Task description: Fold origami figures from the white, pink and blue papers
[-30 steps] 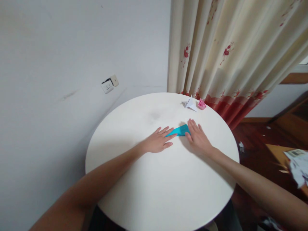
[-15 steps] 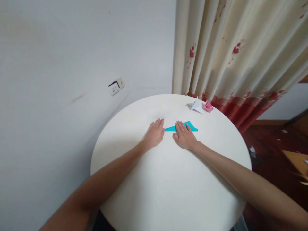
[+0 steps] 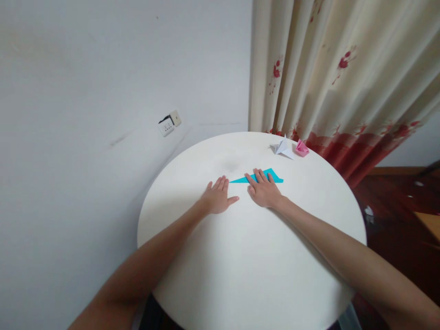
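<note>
A folded sheet of blue paper point(image 3: 272, 174) lies flat on the white round table point(image 3: 240, 256), its long thin point aimed left. My right hand point(image 3: 264, 190) is spread over the paper's middle and presses on it, hiding part of it. Just left of the paper's tip, my left hand point(image 3: 217, 197) rests open on the tabletop, thumb stretched out to the right. Whether its fingertips touch the tip, I cannot tell.
At the table's far right edge stand a white folded-paper figure point(image 3: 283, 149) and a pink folded-paper piece point(image 3: 302, 148). A patterned curtain point(image 3: 316, 68) hangs behind them. The wall to the left carries a socket point(image 3: 166, 127).
My left hand has slid slightly left and its thumb has spread away, uncovering more of the paper's tip. My right hand's fingers have spread wider on the paper. The view has shifted slightly.
</note>
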`<state>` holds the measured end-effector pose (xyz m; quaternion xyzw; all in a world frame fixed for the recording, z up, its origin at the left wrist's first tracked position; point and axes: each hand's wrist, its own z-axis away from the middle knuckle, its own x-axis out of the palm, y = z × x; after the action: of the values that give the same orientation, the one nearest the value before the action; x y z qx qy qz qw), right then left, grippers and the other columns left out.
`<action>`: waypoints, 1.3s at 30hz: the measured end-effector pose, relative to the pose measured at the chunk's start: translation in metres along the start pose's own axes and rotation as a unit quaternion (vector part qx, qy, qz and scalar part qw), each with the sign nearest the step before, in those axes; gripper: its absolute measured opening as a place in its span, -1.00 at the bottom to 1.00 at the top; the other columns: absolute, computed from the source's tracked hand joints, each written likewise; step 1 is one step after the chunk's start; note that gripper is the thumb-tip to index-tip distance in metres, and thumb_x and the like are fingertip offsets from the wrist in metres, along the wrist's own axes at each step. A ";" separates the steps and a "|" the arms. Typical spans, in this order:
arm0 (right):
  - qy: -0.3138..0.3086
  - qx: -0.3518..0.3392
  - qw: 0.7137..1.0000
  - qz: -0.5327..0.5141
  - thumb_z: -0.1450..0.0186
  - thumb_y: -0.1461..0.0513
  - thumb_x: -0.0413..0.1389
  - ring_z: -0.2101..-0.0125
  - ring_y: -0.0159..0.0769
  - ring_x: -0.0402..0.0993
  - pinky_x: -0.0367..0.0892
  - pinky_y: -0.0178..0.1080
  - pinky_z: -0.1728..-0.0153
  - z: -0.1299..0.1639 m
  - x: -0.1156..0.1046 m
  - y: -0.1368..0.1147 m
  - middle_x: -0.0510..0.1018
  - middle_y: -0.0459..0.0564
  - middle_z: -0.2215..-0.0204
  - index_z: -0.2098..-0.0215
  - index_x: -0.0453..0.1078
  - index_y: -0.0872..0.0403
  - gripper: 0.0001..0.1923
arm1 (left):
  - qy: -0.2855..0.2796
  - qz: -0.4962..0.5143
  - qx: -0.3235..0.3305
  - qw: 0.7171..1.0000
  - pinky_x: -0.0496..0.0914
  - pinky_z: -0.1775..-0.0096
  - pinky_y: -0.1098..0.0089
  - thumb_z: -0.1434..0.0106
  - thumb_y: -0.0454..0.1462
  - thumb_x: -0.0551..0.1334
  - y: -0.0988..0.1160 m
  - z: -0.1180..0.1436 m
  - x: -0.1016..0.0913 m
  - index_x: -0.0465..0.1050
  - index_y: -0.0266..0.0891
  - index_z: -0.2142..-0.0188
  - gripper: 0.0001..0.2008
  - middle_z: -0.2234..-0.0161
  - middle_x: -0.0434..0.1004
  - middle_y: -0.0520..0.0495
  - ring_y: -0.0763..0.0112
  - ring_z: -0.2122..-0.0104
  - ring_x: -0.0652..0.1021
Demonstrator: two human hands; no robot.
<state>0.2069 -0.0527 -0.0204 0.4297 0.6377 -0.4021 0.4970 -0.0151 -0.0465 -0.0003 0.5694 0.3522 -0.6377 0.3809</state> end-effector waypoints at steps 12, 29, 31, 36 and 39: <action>-0.032 0.003 0.999 0.002 -0.46 0.04 -0.25 -0.38 0.08 -0.23 -0.15 0.23 -0.26 0.001 -0.001 -0.006 -0.13 0.24 -0.41 -0.43 -0.12 0.01 -0.39 | 0.176 0.141 0.123 0.966 0.20 -0.23 0.28 -0.44 -0.23 -0.04 -0.011 -0.033 -0.003 0.39 -0.26 -0.15 -0.59 -0.18 0.41 -0.17 0.27 -0.20 0.38; -0.060 -0.125 0.988 -0.073 -0.45 -0.12 -0.31 -0.39 0.07 -0.25 -0.20 0.25 -0.28 0.011 -0.011 -0.015 -0.14 0.17 -0.41 -0.42 -0.06 -0.03 -0.33 | 0.055 0.297 -0.058 0.952 0.21 0.41 0.40 0.00 -0.25 0.42 -0.010 -0.018 -0.020 0.51 -0.24 0.32 -0.77 0.48 0.54 -0.01 0.34 0.48 0.48; -0.056 -0.134 0.986 -0.081 -0.45 -0.12 -0.30 -0.39 0.08 -0.25 -0.19 0.26 -0.27 0.011 -0.011 -0.014 -0.13 0.17 -0.41 -0.42 -0.06 -0.03 -0.33 | 0.030 0.319 -0.042 0.946 0.16 0.44 0.41 0.02 -0.25 0.41 -0.012 -0.018 -0.022 0.50 -0.24 0.49 -0.85 0.58 0.47 0.03 0.38 0.54 0.43; 0.026 -0.152 0.983 -0.096 -0.45 -0.04 -0.17 -0.38 0.05 -0.19 -0.17 0.24 -0.27 0.009 -0.016 -0.013 -0.03 0.18 -0.40 -0.39 0.03 0.01 -0.38 | 0.000 0.436 -0.007 0.900 0.03 0.49 0.40 0.02 -0.12 0.38 -0.013 -0.016 -0.026 0.42 -0.26 0.68 -0.69 0.73 0.23 0.11 0.50 0.63 0.24; 0.197 -0.091 0.966 -0.144 -0.42 0.11 -0.06 -0.32 -0.01 0.01 -0.04 0.13 -0.26 0.007 -0.028 -0.013 0.18 0.23 -0.32 -0.29 0.21 0.10 -0.49 | 0.065 0.560 -0.035 0.825 0.04 0.48 0.41 0.04 -0.04 0.41 -0.003 -0.016 -0.029 0.49 -0.28 0.58 -0.67 0.66 0.29 0.10 0.52 0.60 0.24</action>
<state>0.2002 -0.0677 0.0067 0.3572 0.8118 -0.3173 0.3356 -0.0088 -0.0281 0.0269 0.6953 0.0187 -0.2629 0.6686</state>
